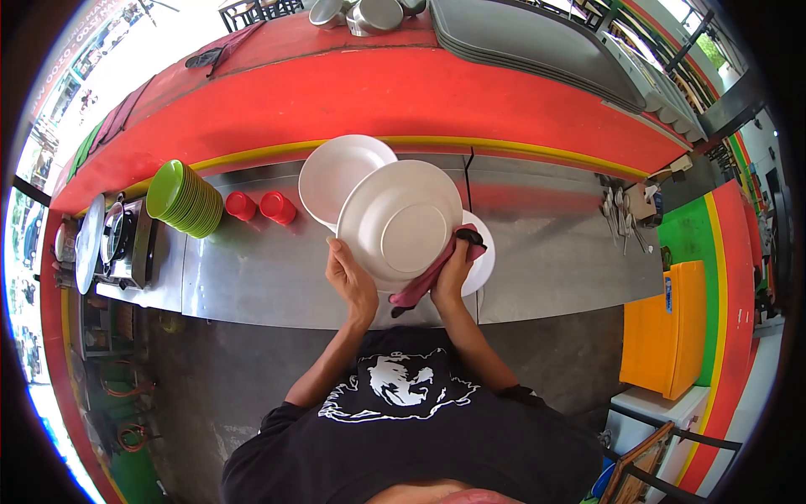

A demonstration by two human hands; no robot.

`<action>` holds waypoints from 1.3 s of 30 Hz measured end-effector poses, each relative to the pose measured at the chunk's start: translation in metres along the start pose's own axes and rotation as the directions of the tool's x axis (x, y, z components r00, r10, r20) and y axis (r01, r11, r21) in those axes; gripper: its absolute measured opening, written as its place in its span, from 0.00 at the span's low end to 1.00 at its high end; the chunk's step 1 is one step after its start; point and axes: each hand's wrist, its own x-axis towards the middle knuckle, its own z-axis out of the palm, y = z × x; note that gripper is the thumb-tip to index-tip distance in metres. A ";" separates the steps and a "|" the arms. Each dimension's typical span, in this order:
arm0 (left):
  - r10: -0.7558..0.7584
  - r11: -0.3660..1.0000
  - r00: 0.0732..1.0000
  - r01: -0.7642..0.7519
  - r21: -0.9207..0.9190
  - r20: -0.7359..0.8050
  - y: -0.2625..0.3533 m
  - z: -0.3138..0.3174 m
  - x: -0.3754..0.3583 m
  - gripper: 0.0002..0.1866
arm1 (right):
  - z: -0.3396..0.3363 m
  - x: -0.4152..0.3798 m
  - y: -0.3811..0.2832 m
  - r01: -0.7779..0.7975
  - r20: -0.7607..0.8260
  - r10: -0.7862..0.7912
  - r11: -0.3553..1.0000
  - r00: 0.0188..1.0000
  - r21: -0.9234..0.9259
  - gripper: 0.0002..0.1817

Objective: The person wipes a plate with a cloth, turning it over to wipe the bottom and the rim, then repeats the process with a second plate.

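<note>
One pale bowl (395, 210) is held over the metal counter (554, 286) – the left hand (353, 281) pinches its rim, the right hand (452, 270) grips the maroon cloth (420, 286) against its edge – best with a steady rim, cloth flat, clear of the white bowl (332, 172) behind

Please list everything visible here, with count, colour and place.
Held bowl: one, white, both hands
Other dishes: two, white, around held bowl
Cloth: one, maroon, right hand
Bowl stack: one, green, counter's left
Cups: two, red, beside bowl stack
Stove: one, silver, far left
Cutlery: several, silver, counter's right
Counter: one, silver, centre
Ledge: one, red, beyond counter
Trays: one stack, grey, on ledge
Pots: several, silver, beside trays
Box: one, orange, lower right
Background: unclear
Shirt: one, black, bottom
Left hand: one, bare, on held bowl
Right hand: one, bare, with cloth
</note>
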 end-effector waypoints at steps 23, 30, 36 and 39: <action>-0.229 0.966 0.941 0.251 -0.058 0.251 0.016 -0.008 0.011 0.29 | 0.027 -0.069 -0.041 0.897 0.875 -0.268 0.308 0.403 -0.318 0.42; -0.190 0.980 0.937 0.162 0.117 0.293 0.006 -0.016 0.007 0.27 | 0.041 -0.040 -0.059 0.861 0.797 -0.330 0.262 0.505 -0.437 0.32; -0.072 0.978 0.934 -0.003 0.211 0.350 0.013 -0.022 -0.002 0.26 | -0.010 0.009 -0.045 0.209 0.327 -0.052 0.861 0.943 -0.464 0.24; 0.019 0.967 0.912 -0.121 0.223 0.410 0.005 -0.034 0.000 0.27 | -0.049 0.016 -0.036 -0.143 0.187 0.182 0.968 0.965 -0.207 0.32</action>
